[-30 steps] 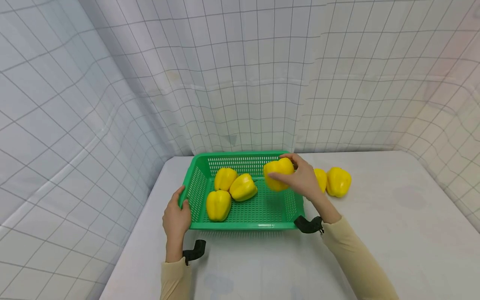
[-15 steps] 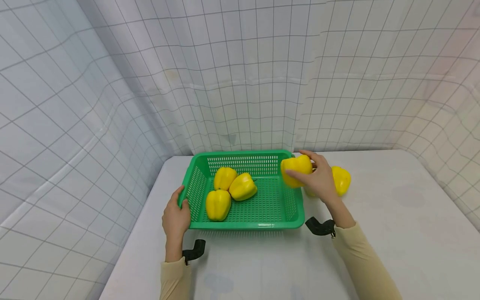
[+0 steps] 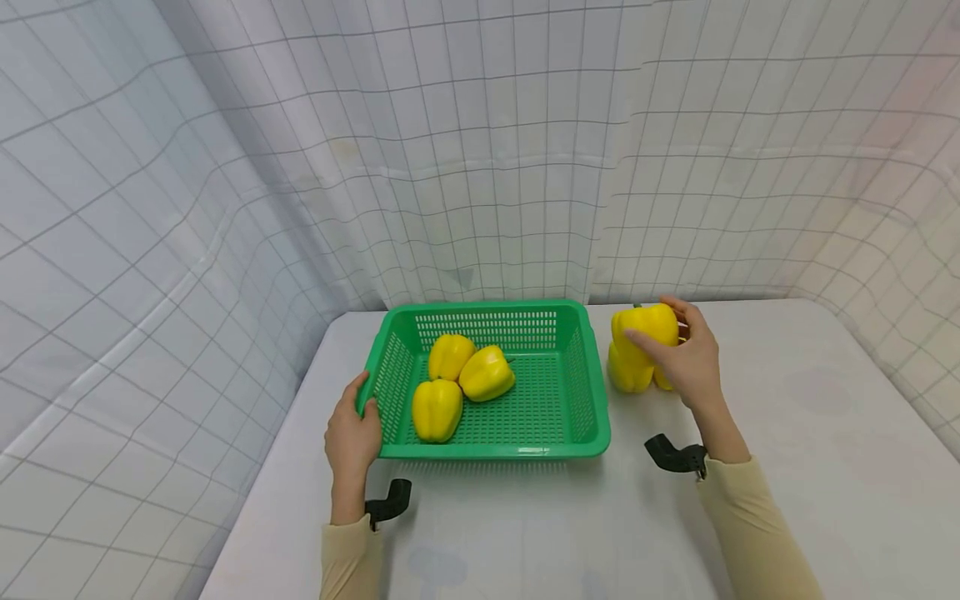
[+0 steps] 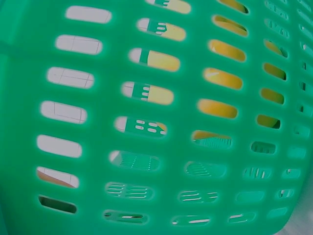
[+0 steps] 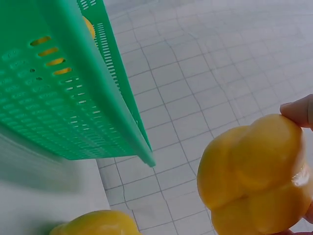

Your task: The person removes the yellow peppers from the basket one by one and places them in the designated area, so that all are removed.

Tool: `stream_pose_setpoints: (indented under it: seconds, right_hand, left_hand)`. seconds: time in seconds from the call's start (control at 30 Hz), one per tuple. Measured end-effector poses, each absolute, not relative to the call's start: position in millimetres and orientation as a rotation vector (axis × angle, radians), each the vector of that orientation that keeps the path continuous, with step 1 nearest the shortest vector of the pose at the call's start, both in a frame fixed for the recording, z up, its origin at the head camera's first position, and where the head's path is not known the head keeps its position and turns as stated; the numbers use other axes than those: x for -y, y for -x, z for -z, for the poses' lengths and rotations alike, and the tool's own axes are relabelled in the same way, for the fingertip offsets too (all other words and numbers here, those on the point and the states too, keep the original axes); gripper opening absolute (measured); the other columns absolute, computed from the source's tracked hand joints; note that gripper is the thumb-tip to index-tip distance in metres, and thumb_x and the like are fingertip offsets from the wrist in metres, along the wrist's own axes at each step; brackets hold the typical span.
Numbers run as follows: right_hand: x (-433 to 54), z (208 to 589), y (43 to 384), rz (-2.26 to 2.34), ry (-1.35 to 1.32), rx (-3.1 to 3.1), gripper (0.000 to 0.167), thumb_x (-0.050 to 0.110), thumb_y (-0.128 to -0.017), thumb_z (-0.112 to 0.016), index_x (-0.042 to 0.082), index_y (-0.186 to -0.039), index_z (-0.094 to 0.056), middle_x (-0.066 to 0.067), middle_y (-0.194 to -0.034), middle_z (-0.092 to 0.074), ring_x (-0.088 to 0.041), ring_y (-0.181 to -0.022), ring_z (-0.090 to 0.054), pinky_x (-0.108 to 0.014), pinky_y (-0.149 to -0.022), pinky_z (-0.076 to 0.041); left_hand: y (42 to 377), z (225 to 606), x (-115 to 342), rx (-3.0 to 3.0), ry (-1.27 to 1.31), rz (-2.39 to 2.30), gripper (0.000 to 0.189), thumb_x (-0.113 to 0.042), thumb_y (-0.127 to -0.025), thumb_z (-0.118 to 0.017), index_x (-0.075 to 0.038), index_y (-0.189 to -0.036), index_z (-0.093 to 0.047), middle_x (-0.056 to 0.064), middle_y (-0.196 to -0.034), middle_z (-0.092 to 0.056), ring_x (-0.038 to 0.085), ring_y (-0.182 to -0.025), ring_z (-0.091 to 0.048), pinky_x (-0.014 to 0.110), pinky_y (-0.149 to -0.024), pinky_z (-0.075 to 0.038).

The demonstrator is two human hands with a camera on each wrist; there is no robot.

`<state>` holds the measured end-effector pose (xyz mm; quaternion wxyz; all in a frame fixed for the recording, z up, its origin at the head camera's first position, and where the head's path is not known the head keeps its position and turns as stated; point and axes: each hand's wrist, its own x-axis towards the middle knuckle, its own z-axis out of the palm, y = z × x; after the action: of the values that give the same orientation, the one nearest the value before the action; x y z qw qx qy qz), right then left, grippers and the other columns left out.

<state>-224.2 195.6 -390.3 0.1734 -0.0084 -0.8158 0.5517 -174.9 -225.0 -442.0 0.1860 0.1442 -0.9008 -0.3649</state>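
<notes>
My right hand [image 3: 690, 358] grips a yellow bell pepper [image 3: 647, 323] to the right of the basket, raised over the other peppers there. In the right wrist view the held bell pepper [image 5: 252, 176] shows its lobed underside, with a thumb against it. Below it, a second bell pepper [image 3: 628, 373] sits on the table, and another is mostly hidden behind my hand. My left hand [image 3: 354, 429] holds the left rim of a green plastic basket [image 3: 495, 452]. Inside, on the left, lie three bell peppers [image 3: 437, 410]. The basket's slotted wall [image 4: 102, 122] fills the left wrist view.
A white table [image 3: 510, 533] carries everything. Grid-patterned white curtains [image 3: 480, 167] hang behind it and along both sides. Black wrist camera mounts [image 3: 675, 457] stick out from both wrists.
My right hand has carried the bell pepper from above the basket's right part, over its right rim, to above the peppers on the table. My left hand has stayed on the rim.
</notes>
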Motion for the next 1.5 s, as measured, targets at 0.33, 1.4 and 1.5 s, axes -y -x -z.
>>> stream_pose_setpoints:
  seconds: [0.33,1.4,1.5]
  right_hand:
    - [-219,395,220,-1.561,0.185,2.232,0.068,0.03,-0.083,-0.075,0.015,-0.142,-0.044,-0.01,-0.128,-0.048,-0.015,-0.097,-0.045,-0.015,-0.071,-0.045]
    - [-299,430,237,-1.472,0.526,2.292,0.077,0.039,-0.085,-0.07,0.015,-0.149,-0.032,-0.012,-0.143,-0.038,-0.018,-0.108,-0.039,-0.014,-0.076,-0.042]
    - [-303,434,239,-1.479,0.543,2.31,0.079,0.04,-0.085,-0.069,0.016,-0.15,-0.029,-0.012,-0.145,-0.037,-0.02,-0.11,-0.039,-0.018,-0.082,-0.044]
  left_hand:
    - [174,441,224,2.544,-0.411,1.033,0.043,-0.013,-0.097,-0.048,-0.012,-0.141,-0.047,0.023,-0.129,-0.054,0.034,-0.067,-0.055,0.035,-0.046,-0.036]
    - [173,439,224,2.547,-0.416,1.042,0.043,-0.012,-0.097,-0.048,-0.011,-0.14,-0.047,0.024,-0.127,-0.054,0.034,-0.067,-0.055,0.034,-0.045,-0.035]
    - [174,439,224,2.543,-0.414,1.043,0.043,-0.013,-0.097,-0.048,-0.011,-0.14,-0.047,0.024,-0.127,-0.054,0.034,-0.066,-0.055,0.034,-0.045,-0.035]
